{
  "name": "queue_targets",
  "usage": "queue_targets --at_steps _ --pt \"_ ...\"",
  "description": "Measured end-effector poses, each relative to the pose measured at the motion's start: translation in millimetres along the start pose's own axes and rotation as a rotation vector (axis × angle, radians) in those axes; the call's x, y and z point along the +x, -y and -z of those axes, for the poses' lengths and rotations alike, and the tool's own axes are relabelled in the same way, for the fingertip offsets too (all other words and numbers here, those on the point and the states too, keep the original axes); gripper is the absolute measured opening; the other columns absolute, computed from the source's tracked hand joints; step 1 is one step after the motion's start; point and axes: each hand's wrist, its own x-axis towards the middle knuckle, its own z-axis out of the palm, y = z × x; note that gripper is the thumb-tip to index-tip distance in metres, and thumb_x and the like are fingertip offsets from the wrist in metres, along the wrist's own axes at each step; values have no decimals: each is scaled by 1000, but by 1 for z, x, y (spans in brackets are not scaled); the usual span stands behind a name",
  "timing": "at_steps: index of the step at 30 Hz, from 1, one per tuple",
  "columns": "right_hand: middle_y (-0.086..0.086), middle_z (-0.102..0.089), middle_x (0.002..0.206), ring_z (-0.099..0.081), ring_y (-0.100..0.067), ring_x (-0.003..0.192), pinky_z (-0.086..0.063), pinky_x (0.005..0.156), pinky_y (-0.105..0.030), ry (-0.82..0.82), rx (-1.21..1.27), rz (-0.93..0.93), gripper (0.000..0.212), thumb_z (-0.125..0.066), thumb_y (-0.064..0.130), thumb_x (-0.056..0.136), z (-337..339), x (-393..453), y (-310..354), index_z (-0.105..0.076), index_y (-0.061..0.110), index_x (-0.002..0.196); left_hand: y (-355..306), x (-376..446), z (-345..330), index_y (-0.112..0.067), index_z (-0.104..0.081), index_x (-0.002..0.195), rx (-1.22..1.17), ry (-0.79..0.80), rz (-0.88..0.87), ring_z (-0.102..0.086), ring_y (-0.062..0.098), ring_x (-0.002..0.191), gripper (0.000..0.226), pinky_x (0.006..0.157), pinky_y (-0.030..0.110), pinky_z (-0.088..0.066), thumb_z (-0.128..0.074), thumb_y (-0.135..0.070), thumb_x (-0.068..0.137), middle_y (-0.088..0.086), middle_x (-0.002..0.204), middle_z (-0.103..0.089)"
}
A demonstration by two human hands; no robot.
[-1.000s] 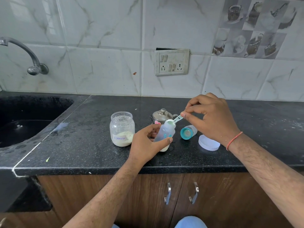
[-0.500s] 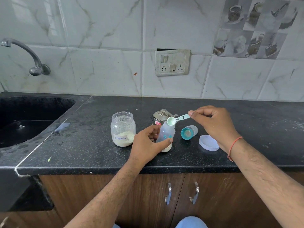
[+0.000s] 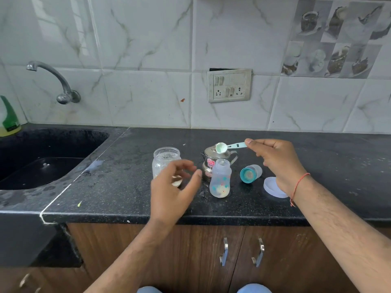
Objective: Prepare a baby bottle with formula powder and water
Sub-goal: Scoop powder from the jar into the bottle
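A clear baby bottle [image 3: 220, 179] stands open and upright on the black counter [image 3: 118, 187], with pale powder at its bottom. My right hand [image 3: 275, 163] pinches the handle of a light green measuring scoop [image 3: 227, 147], held level above and slightly behind the bottle's mouth. My left hand [image 3: 175, 187] hovers open just left of the bottle, fingers spread, touching nothing. Behind that hand stands an open glass jar of formula powder [image 3: 166, 160]. A small steel kettle [image 3: 211, 159] sits directly behind the bottle.
The bottle's teal cap with teat [image 3: 250, 173] lies on its side right of the bottle. A white jar lid [image 3: 273, 188] rests under my right wrist. A black sink [image 3: 42, 157] and tap [image 3: 57, 81] are at left, with a green bottle [image 3: 8, 117] in the corner.
My left hand has let go of the baby bottle and drawn back to the left, fingers open. My right hand has lifted the scoop away from the bottle's mouth.
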Motion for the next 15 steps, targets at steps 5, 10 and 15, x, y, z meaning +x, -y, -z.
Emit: queue_targets --at_steps 5,10,15 --pt "24 -68 62 -58 2 71 -45 71 -21 82 2 34 9 -81 35 92 -30 11 13 -83 28 88 33 42 42 -28 -47 144 150 -136 80 -54 16 128 85 108 34 -47 -100 -33 77 -11 141 -50" --pt "0 -75 71 -58 -1 62 -47 62 -20 161 -38 90 15 -84 35 90 -77 20 25 -86 20 90 62 58 55 -33 -46 149 109 136 272 -67 9 120 97 97 30 -56 -104 -42 72 -11 142 -61" --pt "16 -53 46 -45 -1 43 -41 56 -22 238 -235 170 19 -84 40 89 -116 32 23 -84 23 80 76 57 54 -39 -57 137 69 149 291 -69 7 120 83 99 33 -59 -104 -47 69 -20 135 -67"
